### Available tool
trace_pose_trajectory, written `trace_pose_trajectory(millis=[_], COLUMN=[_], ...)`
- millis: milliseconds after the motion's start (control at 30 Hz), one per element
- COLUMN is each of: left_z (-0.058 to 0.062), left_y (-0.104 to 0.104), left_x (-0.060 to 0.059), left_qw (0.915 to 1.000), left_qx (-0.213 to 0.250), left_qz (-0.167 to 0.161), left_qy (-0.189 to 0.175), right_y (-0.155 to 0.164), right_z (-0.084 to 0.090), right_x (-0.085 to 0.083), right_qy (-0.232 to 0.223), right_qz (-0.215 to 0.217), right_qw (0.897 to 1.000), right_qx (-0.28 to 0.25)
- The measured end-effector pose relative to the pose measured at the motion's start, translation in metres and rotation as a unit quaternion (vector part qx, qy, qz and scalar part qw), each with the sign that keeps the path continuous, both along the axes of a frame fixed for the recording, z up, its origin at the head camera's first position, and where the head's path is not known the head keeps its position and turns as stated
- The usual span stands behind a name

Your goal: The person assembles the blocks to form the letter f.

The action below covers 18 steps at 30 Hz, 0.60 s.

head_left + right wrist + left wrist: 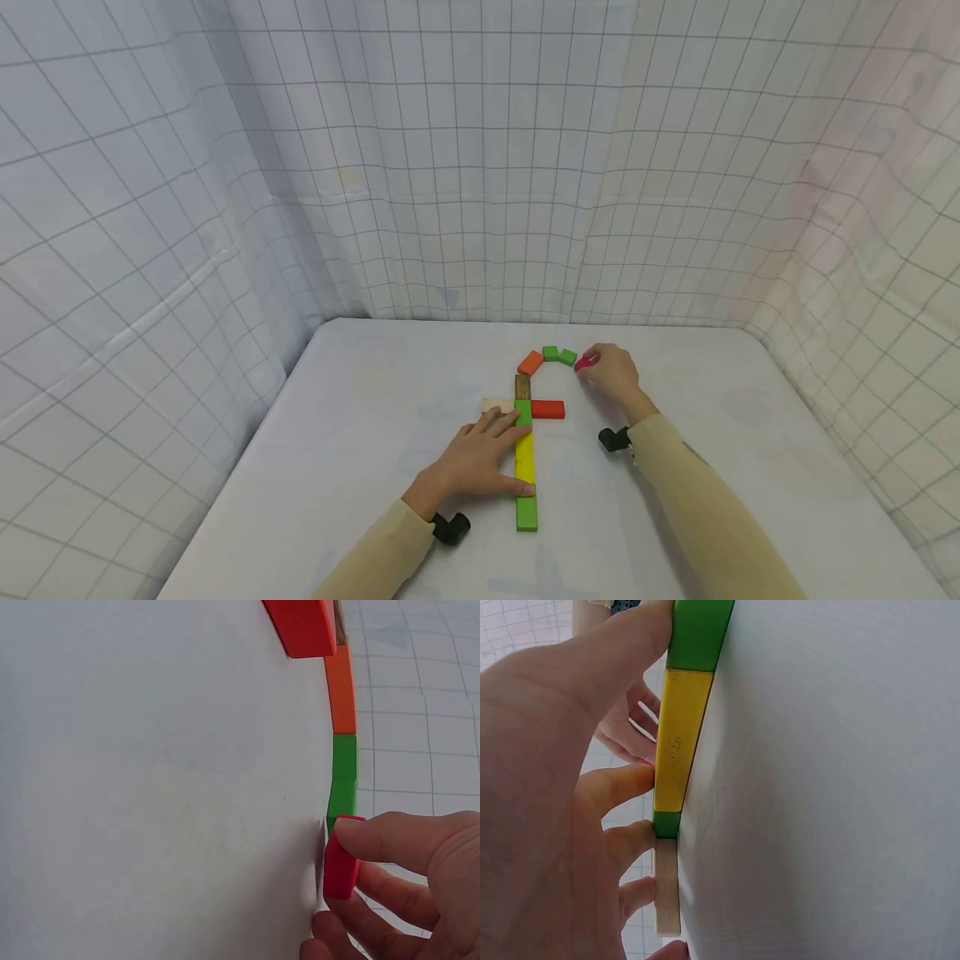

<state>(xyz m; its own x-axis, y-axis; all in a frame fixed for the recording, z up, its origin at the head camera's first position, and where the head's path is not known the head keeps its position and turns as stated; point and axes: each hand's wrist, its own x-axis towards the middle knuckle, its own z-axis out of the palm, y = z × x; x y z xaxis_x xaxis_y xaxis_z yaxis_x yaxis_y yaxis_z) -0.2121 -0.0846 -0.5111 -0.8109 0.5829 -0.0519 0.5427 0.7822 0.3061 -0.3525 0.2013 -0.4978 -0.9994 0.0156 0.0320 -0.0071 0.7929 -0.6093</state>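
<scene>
Flat wooden blocks form a cane-like shape with a crossbar on the white table. My left hand (pixel 483 462), fingers spread, rests across the upright, touching the yellow block (pixel 676 742) and green blocks (pixel 527 514). Its upper fingers lie over part of the pale wooden block (pixel 495 405) on the crossbar's left. At the curved end, my right hand (pixel 611 372) pinches a pinkish-red block (pixel 342 862) between thumb and fingers. That block is right beside the last small green block (pixel 568 357). Another small green block (pixel 551 353) and an orange block (pixel 531 363) continue the curve.
A red block (pixel 548 409) makes the crossbar's right arm, below a brown block (pixel 522 387). The white table (pixel 360 467) is bounded by grid-patterned curtains (pixel 480 167) at the back and sides. Black wrist cameras sit on both wrists.
</scene>
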Motion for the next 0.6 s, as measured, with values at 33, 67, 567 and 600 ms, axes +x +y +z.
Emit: trace_pose_trajectory(millis=[33, 67, 567, 600], left_z=[0.0, 0.0, 0.0026, 0.0029], left_y=[-0.0001, -0.0001, 0.0003, 0.0001], left_x=[0.0002, 0.0004, 0.0027, 0.0028], left_qw=[1.0, 1.0, 1.0, 0.9999], left_qx=[0.0, 0.0, -0.002, -0.003], left_qz=[0.0, -0.001, -0.002, -0.002], left_qy=[0.001, 0.001, 0.009, 0.009], right_y=[-0.0001, -0.0003, -0.0049, -0.0054], right_z=[-0.0003, -0.0006, -0.0068, -0.0065], right_x=[-0.0007, -0.0014, -0.003, -0.0027], right_qy=[0.002, 0.003, 0.006, 0.007], right_qz=[0.0, 0.002, -0.018, -0.017], right_qw=[1.0, 1.0, 1.0, 1.0], right_qx=[0.001, 0.002, 0.014, 0.015])
